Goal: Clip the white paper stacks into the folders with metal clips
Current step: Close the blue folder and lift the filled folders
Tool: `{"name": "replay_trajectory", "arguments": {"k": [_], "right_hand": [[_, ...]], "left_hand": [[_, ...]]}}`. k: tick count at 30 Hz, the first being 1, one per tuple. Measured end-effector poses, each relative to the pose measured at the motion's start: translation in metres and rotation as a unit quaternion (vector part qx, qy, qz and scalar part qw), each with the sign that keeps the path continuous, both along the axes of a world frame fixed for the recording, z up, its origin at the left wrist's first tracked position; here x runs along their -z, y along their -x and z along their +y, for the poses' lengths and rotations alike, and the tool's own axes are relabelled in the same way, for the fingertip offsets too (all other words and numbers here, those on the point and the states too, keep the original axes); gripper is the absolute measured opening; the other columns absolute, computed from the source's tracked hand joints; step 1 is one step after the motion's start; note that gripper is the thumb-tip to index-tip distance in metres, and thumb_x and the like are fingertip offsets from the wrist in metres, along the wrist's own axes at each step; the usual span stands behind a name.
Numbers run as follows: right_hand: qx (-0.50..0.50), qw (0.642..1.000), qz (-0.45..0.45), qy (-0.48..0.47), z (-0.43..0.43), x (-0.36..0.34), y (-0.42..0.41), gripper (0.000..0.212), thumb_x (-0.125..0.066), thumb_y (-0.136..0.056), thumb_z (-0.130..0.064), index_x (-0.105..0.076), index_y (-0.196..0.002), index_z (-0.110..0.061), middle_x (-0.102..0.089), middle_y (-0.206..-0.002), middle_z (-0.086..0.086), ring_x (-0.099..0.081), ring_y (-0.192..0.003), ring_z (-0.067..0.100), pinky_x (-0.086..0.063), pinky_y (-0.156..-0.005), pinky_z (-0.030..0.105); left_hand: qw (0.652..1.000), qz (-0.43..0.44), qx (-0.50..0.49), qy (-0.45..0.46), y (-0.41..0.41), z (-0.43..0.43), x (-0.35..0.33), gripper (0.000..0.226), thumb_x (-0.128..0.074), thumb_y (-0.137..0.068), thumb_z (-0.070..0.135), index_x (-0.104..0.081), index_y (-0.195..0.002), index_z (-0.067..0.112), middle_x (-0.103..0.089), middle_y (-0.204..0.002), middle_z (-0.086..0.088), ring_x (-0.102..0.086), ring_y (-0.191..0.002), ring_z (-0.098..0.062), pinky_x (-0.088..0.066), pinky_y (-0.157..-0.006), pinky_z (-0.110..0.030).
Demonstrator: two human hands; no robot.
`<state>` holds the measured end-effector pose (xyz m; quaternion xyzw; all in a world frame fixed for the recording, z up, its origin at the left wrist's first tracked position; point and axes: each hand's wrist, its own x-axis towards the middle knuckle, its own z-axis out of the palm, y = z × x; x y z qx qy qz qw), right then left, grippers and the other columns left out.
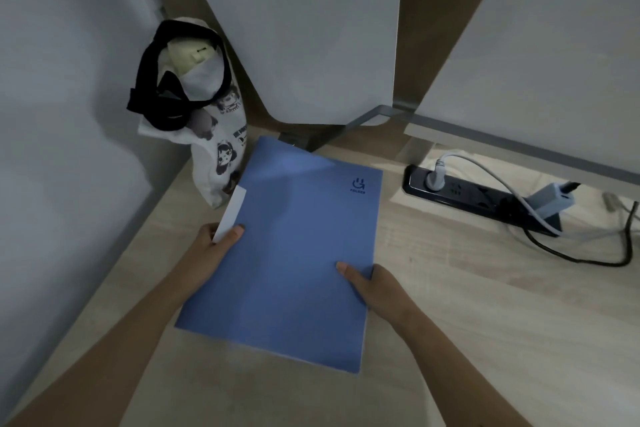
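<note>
While lying closed, blue folder (287, 253) pinched by left hand (211, 250) (paper (230, 215) protruding), right hand (377, 288).

A white tote bag (211, 135) printed with cartoon faces stands upright at the back left of the pale wooden table (485, 322), its black straps draped over its open top. At the back right lies a black power strip (467, 196) with a white plug (437, 174) pushed into it, a grey adapter (550, 203) at its far end, and black and white cables (571, 253) trailing across the table beside it.
</note>
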<state>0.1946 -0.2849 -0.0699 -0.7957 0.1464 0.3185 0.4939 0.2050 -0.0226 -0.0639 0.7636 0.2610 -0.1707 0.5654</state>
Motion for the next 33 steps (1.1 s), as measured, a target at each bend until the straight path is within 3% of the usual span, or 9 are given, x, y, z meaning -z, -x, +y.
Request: {"name": "replay_trajectory", "arguments": {"k": [7, 11, 15, 18, 21, 23, 25, 28, 33], "right_hand": [[-0.116, 0.975, -0.006, 0.189, -0.007, -0.004, -0.011, 0.069, -0.039, -0.077, -0.073, -0.053, -0.098, -0.009, -0.06, -0.094, 0.002, -0.059, -0.086, 0.022, -0.048, -0.075, 0.031], [-0.163, 0.939, -0.05, 0.3, -0.008, -0.016, -0.009, 0.061, -0.03, -0.082, -0.071, -0.043, -0.093, -0.012, -0.061, -0.095, 0.006, -0.058, -0.082, 0.025, -0.048, -0.073, 0.036], [-0.085, 0.965, -0.144, 0.202, -0.015, -0.03, 0.016, 0.072, -0.047, -0.083, -0.059, -0.026, -0.136, -0.016, -0.041, -0.137, 0.008, -0.049, -0.12, 0.027, -0.045, -0.089, 0.039], [-0.171, 0.966, -0.159, 0.114, -0.012, -0.033, 0.055, 0.105, -0.053, -0.072, -0.068, 0.011, -0.147, -0.029, -0.001, -0.156, -0.005, -0.018, -0.143, 0.018, -0.034, -0.106, 0.034], [-0.25, 0.94, -0.159, 0.167, -0.005, -0.016, 0.084, 0.116, -0.033, -0.056, -0.084, 0.036, -0.132, -0.03, 0.034, -0.148, -0.005, -0.001, -0.146, 0.018, -0.025, -0.112, 0.031], [-0.253, 0.929, -0.18, 0.202, -0.001, -0.006, 0.093, 0.111, -0.035, -0.064, -0.08, 0.04, -0.127, -0.026, 0.041, -0.141, -0.003, -0.002, -0.146, 0.019, -0.027, -0.111, 0.027], [-0.238, 0.925, -0.203, 0.217, 0.001, 0.002, 0.097, 0.105, -0.044, -0.076, -0.068, 0.036, -0.129, -0.026, 0.041, -0.14, -0.002, -0.007, -0.146, 0.021, -0.033, -0.107, 0.026], [-0.204, 0.927, -0.223, 0.221, 0.003, 0.011, 0.099, 0.103, -0.049, -0.085, -0.055, 0.037, -0.134, -0.028, 0.037, -0.142, -0.002, -0.017, -0.144, 0.023, -0.043, -0.099, 0.027], [-0.179, 0.912, -0.286, 0.233, 0.008, 0.023, 0.103, 0.101, -0.062, -0.078, -0.053, 0.017, -0.138, -0.035, 0.012, -0.15, 0.006, -0.044, -0.131, 0.032, -0.055, -0.08, 0.033]], "left_hand": [[1.0, -0.009, 0.015, -0.005, -0.008, 0.0, 0.009, 0.056, -0.056, -0.087, 0.042, -0.044, -0.128, 0.005, -0.058, -0.121, -0.011, -0.062, -0.094, -0.022, -0.05, -0.071, -0.026], [0.986, -0.01, 0.058, -0.153, -0.009, 0.008, 0.005, 0.085, -0.053, -0.063, 0.072, -0.055, -0.123, 0.012, -0.047, -0.133, -0.013, -0.042, -0.124, -0.027, -0.038, -0.103, -0.039], [0.993, -0.043, 0.102, -0.049, 0.011, 0.013, -0.01, 0.091, -0.073, -0.051, 0.071, -0.041, -0.13, 0.04, -0.041, -0.142, 0.004, -0.045, -0.127, -0.017, -0.041, -0.106, -0.044], [0.961, -0.011, 0.249, -0.119, 0.037, 0.011, -0.015, 0.121, -0.08, -0.057, 0.05, 0.0, -0.146, 0.035, -0.013, -0.15, 0.015, -0.019, -0.14, -0.011, -0.026, -0.114, -0.037], [0.897, -0.018, 0.375, -0.233, 0.054, 0.017, -0.01, 0.139, -0.081, -0.05, 0.054, 0.024, -0.14, 0.039, 0.001, -0.15, 0.015, -0.022, -0.137, -0.015, -0.04, -0.1, -0.036], [0.849, -0.05, 0.421, -0.316, 0.059, 0.025, -0.001, 0.141, -0.078, -0.054, 0.054, 0.037, -0.134, 0.038, 0.006, -0.154, 0.0, -0.034, -0.13, -0.025, -0.044, -0.081, -0.03], [0.808, -0.142, 0.433, -0.372, 0.061, 0.031, 0.01, 0.141, -0.078, -0.056, 0.049, 0.043, -0.128, 0.042, -0.013, -0.151, -0.021, -0.048, -0.117, -0.037, -0.041, -0.067, -0.03], [0.778, -0.196, 0.447, -0.396, 0.061, 0.033, 0.012, 0.14, -0.082, -0.051, 0.044, 0.023, -0.141, 0.031, -0.049, -0.123, -0.03, -0.061, -0.086, -0.039, -0.04, -0.053, -0.026], [0.769, -0.207, 0.446, -0.409, 0.057, 0.038, 0.016, 0.134, -0.083, -0.051, 0.045, 0.017, -0.14, 0.032, -0.057, -0.102, -0.023, -0.058, -0.072, -0.03, -0.04, -0.048, -0.027]]}}
